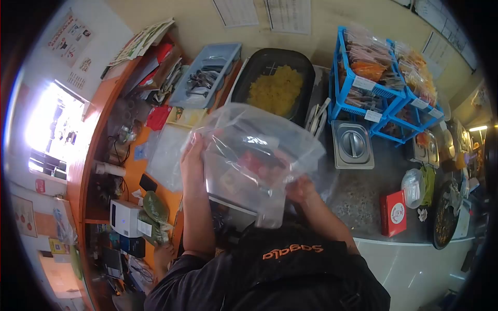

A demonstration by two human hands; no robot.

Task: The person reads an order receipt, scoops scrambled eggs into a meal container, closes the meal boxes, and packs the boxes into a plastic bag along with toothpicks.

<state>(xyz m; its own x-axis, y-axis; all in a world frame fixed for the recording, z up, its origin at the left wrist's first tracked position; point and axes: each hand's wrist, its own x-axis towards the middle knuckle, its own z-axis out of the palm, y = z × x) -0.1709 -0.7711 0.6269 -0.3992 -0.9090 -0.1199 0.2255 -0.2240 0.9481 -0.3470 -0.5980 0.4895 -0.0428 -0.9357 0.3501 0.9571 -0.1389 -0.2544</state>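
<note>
1. The thing in hand is a clear plastic bag [249,142], thin, glossy and creased, with white glints along its folds. Its upper part spreads wide, and a narrower strip hangs toward the person's dark shirt [290,277].
2. The bag is up in front of the torso, on the near side of a dark pan [254,65] with rounded corners. Reddish and pale shapes show blurrily through the film; what they are I cannot tell.
3. In the pan lies yellow food [277,90], lumpy and moist-looking. Left of it stands a pale blue plastic tray [224,49] with shiny metal cutlery [202,80].
4. To the right, a steel container [354,145] has a smooth lid with a round recess, set on a dark, mottled counter [358,202]. Behind it rise blue plastic racks [338,54] of filled packets; nearer the person is a boxy red carton [394,213].
5. The left hand [193,155] is partly closed, gripping the bag's left edge, fingertips upward.
6. The right hand [301,189] is curled in, pinching the bag's lower right side; some of its fingers are veiled by plastic.
7. The left forearm stands nearly upright; the right slants inward from the elbow. Both hands are apart, the left one farther forward.
</note>
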